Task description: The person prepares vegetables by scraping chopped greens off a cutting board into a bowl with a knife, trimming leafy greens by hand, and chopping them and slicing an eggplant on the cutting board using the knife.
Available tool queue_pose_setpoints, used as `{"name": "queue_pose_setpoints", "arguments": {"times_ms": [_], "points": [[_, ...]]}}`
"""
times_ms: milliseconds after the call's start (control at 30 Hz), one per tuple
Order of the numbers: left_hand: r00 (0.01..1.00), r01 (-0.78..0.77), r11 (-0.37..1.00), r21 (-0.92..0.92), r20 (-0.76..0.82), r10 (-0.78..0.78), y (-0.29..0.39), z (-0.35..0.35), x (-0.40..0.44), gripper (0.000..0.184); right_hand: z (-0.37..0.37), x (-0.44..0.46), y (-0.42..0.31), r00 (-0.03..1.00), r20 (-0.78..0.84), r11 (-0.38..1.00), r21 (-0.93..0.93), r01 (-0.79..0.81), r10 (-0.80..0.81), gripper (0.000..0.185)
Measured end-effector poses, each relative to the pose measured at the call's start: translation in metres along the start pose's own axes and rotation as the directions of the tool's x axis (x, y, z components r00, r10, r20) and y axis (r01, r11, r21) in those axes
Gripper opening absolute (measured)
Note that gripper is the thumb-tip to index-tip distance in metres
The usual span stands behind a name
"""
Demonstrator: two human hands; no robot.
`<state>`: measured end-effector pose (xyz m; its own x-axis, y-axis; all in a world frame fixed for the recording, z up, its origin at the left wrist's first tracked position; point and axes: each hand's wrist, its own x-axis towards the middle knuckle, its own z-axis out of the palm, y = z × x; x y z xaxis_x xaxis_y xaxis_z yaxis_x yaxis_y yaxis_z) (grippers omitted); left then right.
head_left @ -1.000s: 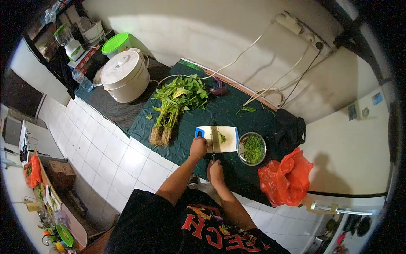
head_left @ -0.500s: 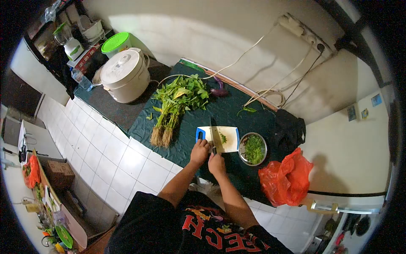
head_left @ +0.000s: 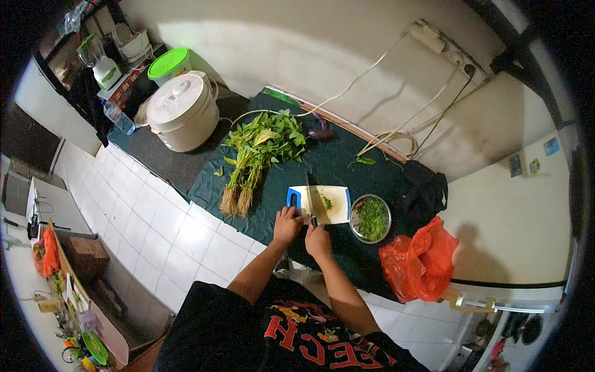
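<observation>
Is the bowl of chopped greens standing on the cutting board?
No, the bowl stands on the dark green tablecloth, just right of the cutting board.

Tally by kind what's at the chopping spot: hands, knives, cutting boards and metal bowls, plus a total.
Hands: 2 (left hand, right hand)
Knives: 1 (knife, in the right hand)
Cutting boards: 1 (white and blue cutting board)
Metal bowls: 1 (metal bowl, holding chopped greens)
Total: 5
</observation>
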<state>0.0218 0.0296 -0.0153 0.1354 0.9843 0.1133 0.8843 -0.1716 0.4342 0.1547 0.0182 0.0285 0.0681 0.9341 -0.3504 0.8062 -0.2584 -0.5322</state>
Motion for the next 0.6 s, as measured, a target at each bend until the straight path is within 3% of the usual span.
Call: {"name": "queue_pose_setpoints", "arguments": {"times_ms": [200,333,533,600], "points": [[0.999,-0.019,0.997,-0.080,-0.049,0.015,-0.004,0.002,-0.003,0.030,0.027,-0.016,0.019,0.998,-0.054,1.000,0.007,-0.019,0.020,0.041],[0.998,-0.016,0.997,-0.070,-0.063,0.012,-0.005,0.005,-0.004,0.032,0.002,0.004,0.003,1.000,0.004,1.000,-0.007,0.012,-0.012,0.041],[0.993,-0.052,0.993,-0.103,-0.107,0.041,-0.007,0.001,-0.001,0.025,0.026,-0.022,0.016,0.997,-0.010,0.997,0.007,-0.071,0.071,0.041],[0.998,-0.024,0.989,-0.148,-0.067,0.014,-0.010,0.003,0.000,0.023,0.022,-0.008,0.012,0.999,-0.030,1.000,-0.005,-0.025,0.025,0.042]]}}
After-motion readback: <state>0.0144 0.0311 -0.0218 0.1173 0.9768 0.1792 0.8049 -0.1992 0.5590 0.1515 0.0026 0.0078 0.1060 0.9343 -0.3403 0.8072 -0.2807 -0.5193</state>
